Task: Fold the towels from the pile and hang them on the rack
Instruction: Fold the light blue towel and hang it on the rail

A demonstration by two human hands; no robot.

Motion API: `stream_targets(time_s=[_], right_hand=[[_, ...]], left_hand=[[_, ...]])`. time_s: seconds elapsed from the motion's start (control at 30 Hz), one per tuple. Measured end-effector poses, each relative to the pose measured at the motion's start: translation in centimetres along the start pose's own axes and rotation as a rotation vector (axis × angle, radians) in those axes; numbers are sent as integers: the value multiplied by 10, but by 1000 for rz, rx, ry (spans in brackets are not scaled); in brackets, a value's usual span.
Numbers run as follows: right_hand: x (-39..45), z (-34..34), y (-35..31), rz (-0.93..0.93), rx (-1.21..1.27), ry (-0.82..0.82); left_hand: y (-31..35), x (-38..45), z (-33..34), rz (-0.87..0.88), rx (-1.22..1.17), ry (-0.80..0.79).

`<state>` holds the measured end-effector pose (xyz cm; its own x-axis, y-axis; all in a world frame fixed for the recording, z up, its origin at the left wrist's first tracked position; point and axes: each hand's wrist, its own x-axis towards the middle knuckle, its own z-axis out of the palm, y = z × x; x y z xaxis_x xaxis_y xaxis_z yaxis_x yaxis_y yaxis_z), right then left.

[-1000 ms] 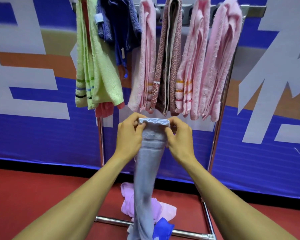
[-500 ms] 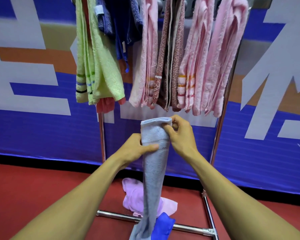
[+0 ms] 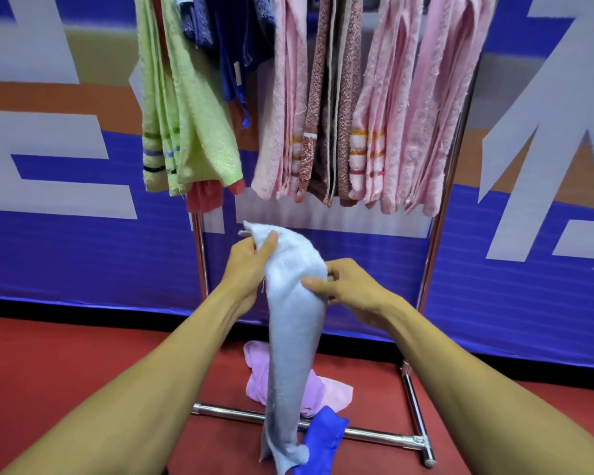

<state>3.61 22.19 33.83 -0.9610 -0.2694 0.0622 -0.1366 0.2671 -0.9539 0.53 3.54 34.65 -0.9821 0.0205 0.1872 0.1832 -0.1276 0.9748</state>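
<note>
Fingers first: on my left hand (image 3: 246,260) the thumb presses across the upper end of the grey towel (image 3: 294,323) while the other digits curl behind the cloth, gripping it. My right hand (image 3: 347,289) pinches the same towel lower down on its far side, thumb lying flat on the front, the rest of the fingers bent behind the edge. I see the grey towel hanging as a long narrow strip from these two holds, in front of the rack (image 3: 439,234), below the row of hung cloths, its loose tail reaching down past the rack's bottom bar.

On the rack hang a green towel (image 3: 186,108), a dark blue towel (image 3: 234,39), several pink towels (image 3: 408,108) and a speckled reddish towel (image 3: 330,108) between the pink ones. A red cloth (image 3: 204,198) peeks out under the green towel.

At the foot of the rack, on the red floor (image 3: 48,365), I see the pile: a lilac towel (image 3: 319,392) behind the bottom bar and a bright blue cloth (image 3: 324,437) draped across it. Behind the rack stands a blue banner (image 3: 66,248) with pale lettering.
</note>
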Motion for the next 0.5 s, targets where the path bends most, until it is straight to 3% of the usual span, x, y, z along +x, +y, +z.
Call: stream_targets(time_s=[0.07, 0.17, 0.3, 0.4, 0.5], right_hand=[[1, 3, -4, -17, 76, 63], [1, 4, -9, -13, 181, 184], [1, -2, -9, 13, 243, 360], [3, -7, -8, 72, 352, 409], [0, -10, -1, 239, 286, 175]], left_hand=[[0, -5, 4, -135, 93, -73], [-11, -16, 7, -313, 142, -314], [-24, -24, 7, -322, 202, -484], [-24, -25, 8, -240, 258, -431], [-22, -22, 12, -161, 96, -321]])
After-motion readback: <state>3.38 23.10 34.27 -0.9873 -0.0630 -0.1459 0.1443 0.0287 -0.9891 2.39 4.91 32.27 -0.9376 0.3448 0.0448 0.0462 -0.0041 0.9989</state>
